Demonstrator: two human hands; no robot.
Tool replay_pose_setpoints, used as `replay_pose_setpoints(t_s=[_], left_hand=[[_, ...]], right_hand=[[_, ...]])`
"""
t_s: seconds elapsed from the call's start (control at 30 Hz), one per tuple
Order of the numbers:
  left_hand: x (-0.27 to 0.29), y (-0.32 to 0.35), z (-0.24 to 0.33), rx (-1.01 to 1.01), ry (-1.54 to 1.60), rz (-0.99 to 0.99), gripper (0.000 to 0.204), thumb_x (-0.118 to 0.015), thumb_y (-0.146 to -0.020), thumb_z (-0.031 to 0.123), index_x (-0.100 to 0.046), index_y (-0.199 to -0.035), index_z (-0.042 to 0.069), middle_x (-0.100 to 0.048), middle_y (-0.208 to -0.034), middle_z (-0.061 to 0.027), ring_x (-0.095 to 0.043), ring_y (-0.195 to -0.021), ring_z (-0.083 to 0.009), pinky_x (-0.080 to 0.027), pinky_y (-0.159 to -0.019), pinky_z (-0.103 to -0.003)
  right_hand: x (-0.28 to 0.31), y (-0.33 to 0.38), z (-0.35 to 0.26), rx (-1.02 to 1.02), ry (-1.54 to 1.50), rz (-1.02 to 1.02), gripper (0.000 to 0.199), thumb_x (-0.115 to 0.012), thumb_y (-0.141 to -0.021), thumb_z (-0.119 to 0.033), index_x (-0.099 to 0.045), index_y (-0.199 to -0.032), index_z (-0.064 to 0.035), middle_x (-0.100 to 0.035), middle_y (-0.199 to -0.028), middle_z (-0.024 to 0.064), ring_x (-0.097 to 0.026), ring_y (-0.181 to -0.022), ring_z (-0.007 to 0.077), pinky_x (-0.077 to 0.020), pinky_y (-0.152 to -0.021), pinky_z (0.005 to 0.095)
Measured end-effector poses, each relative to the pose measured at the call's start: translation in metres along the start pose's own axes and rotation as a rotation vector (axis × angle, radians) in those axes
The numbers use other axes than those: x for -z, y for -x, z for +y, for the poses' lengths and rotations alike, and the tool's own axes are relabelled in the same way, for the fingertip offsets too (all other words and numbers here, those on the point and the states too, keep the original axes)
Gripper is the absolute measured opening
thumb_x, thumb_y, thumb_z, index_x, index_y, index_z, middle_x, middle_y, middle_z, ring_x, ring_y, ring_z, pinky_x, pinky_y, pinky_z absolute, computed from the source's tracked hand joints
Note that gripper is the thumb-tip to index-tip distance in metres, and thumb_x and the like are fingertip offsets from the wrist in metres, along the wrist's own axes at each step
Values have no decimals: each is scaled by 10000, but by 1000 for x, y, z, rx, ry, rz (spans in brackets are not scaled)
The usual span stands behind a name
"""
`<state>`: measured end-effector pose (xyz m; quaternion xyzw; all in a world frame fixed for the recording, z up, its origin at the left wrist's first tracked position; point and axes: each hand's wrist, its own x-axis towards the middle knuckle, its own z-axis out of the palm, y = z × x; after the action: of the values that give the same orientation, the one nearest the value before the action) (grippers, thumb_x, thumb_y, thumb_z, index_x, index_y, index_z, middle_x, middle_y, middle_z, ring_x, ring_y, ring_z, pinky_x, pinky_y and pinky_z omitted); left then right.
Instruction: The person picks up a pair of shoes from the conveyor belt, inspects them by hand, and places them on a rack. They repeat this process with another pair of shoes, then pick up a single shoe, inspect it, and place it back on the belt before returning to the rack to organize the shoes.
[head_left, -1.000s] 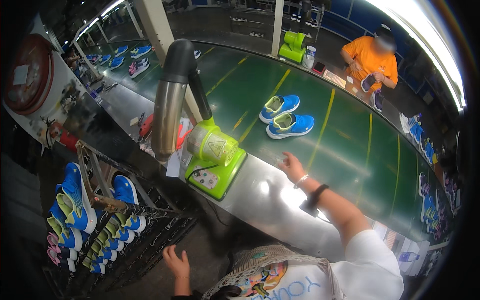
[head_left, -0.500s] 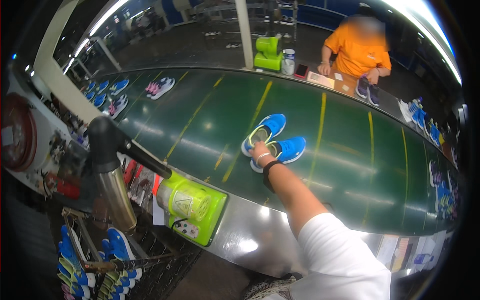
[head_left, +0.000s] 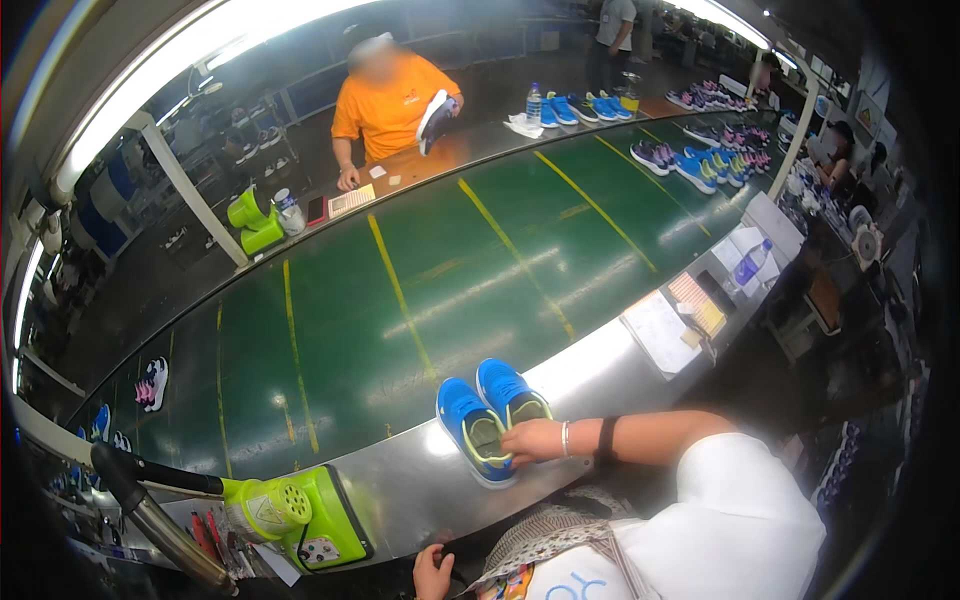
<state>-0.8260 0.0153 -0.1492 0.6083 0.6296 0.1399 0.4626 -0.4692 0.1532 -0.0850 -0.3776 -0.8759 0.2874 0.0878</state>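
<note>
Blue shoes (head_left: 463, 410) have moved from the middle of the green belt (head_left: 340, 340) to its near side, where the pair now shows with heels over the metal tabletop (head_left: 410, 505) and toes toward the belt, the right hand (head_left: 532, 440) keeping its grip pinched on the heel collars (whether the soles rest or hang, I cannot tell). Near the green machine (head_left: 340, 515), the left hand (head_left: 433, 573) is partly cut off, its grip too hidden to call spread or pressed together. Across the belt, a co-worker (head_left: 385, 105) holds a dark shoe (head_left: 434, 124).
</note>
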Motion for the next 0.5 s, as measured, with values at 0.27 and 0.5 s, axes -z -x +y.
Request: replay_pose_setpoints(t_s=[0.27, 0.5], left_hand=[[-97, -121, 102, -312, 161, -139, 965, -722, -667, 327, -116, -1334, -19, -333, -1259, -283, -373, -1163, -366, -300, -978, -393], [-120, -123, 109, -217, 291, -41, 885, -617, -650, 72, -75, -1350, 55, -367, -1233, -267, -388, -1149, -369, -326, -959, -389]], right_hand=[[-34, 94, -48, -226, -33, 420, 324, -616, -748, -221, -522, -1020, -72, -522, -1023, 107, -518, -929, 303, -417, -822, 379], [-79, 107, 24, -844, -367, 638, 685, -616, -702, -171, -288, -1294, -64, -486, -1116, 258, -494, -1011, 398, -399, -877, 409]])
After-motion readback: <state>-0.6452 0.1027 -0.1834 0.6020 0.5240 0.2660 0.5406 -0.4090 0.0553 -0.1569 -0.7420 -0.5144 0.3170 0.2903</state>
